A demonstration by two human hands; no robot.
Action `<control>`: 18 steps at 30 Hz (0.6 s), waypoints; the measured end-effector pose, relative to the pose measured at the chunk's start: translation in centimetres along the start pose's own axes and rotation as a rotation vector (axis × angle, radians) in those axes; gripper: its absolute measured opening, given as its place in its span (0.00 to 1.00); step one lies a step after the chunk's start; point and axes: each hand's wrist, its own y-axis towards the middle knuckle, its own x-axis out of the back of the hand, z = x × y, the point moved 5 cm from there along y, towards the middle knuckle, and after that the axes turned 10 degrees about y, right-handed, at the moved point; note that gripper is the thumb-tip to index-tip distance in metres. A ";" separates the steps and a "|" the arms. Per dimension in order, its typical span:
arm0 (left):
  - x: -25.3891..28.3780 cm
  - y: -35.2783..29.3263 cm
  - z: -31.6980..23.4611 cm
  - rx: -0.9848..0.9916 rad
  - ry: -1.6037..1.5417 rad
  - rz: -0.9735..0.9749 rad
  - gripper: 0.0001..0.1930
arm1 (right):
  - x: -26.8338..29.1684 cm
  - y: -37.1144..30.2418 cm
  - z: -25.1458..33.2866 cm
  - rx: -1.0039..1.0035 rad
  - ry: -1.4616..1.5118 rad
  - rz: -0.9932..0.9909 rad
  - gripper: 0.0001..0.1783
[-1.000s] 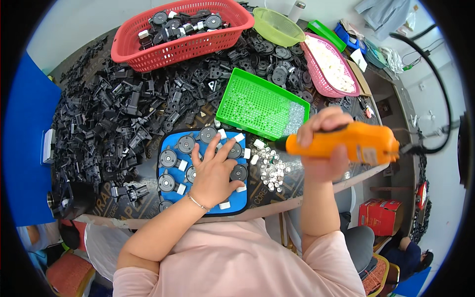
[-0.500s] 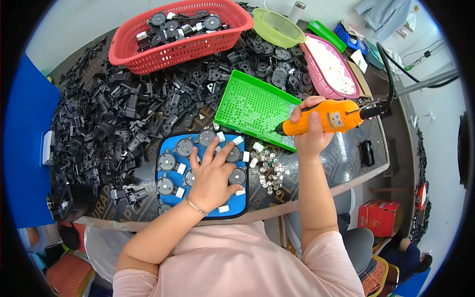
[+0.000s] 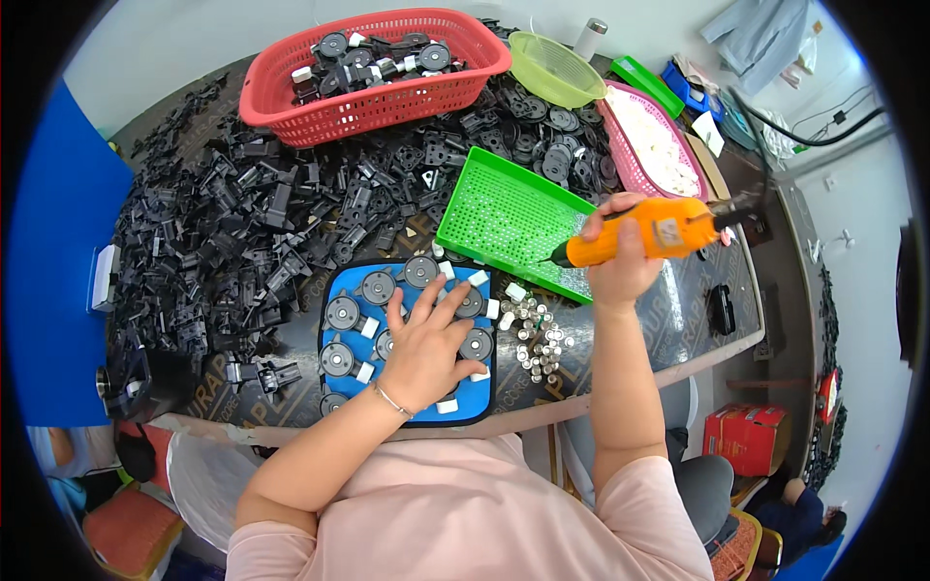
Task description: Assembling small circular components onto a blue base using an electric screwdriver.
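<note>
Right fingers: the one right hand (image 3: pixel 622 273) is closing around an orange power driver (image 3: pixel 668 228), gripping it by its body.
Left fingers: the one left hand (image 3: pixel 426 358) is spreading its fingers, palm down, over round black parts (image 3: pixel 341 312); whether it is gripping anything under the palm, I cannot tell.
Driver count and look: one, showing a bright orange casing, a pale label, a black nose pointing left and a dark cable end.
Driver place: lying in the right fingers, its nose hovering over the green tray; whether its tip is touching anything, I cannot tell.
Round parts: at least eight, sitting under and around the left fingers, showing grey-black discs with pale centres.
White blocks (image 3: pixel 369 327): at least seven, lying among those discs.
Blue mat (image 3: pixel 402 414): one, black-edged, lying beneath the left hand.
Silvery fittings (image 3: pixel 542 353): too many for counting, clustering between the two hands.
Green tray (image 3: pixel 484 208): one, perforated, standing just beyond and left of the right fingers.
Black pieces (image 3: pixel 276 208): uncountable, heaping left of and beyond the left fingers.
Farther baskets: one red basket (image 3: pixel 383 116), one yellow-green strainer (image 3: pixel 552 73) and one pink basket (image 3: pixel 630 160), standing well beyond both hands.
</note>
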 end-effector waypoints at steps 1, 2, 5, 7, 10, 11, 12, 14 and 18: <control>0.2 -0.2 0.2 0.007 0.004 -0.002 0.26 | -0.4 0.1 1.1 0.038 0.026 -0.008 0.15; 0.7 -0.3 0.4 0.000 -0.036 -0.035 0.27 | -0.8 0.1 2.2 0.075 0.051 -0.017 0.16; 2.9 -1.5 1.0 0.007 -0.077 -0.053 0.28 | -3.0 -0.9 4.5 0.044 0.158 0.062 0.20; 3.9 -3.0 1.5 0.012 -0.068 -0.012 0.27 | -5.0 -2.5 5.7 0.016 0.254 0.124 0.21; 4.1 -4.6 1.3 0.050 -0.018 0.031 0.27 | -8.3 -5.7 5.9 -0.111 0.299 0.297 0.23; 4.1 -4.9 1.1 0.048 -0.010 -0.002 0.26 | -8.9 -6.6 5.6 -0.150 0.238 0.392 0.24; 3.9 -5.1 1.0 0.053 -0.009 -0.002 0.26 | -9.5 -7.4 5.2 -0.190 0.182 0.488 0.25; 3.9 -5.2 0.9 0.055 0.012 -0.067 0.26 | -10.0 -8.0 4.6 -0.215 0.148 0.510 0.25; 3.3 -5.0 0.8 0.062 0.030 -0.045 0.26 | -10.2 -8.7 3.6 -0.296 0.130 0.481 0.26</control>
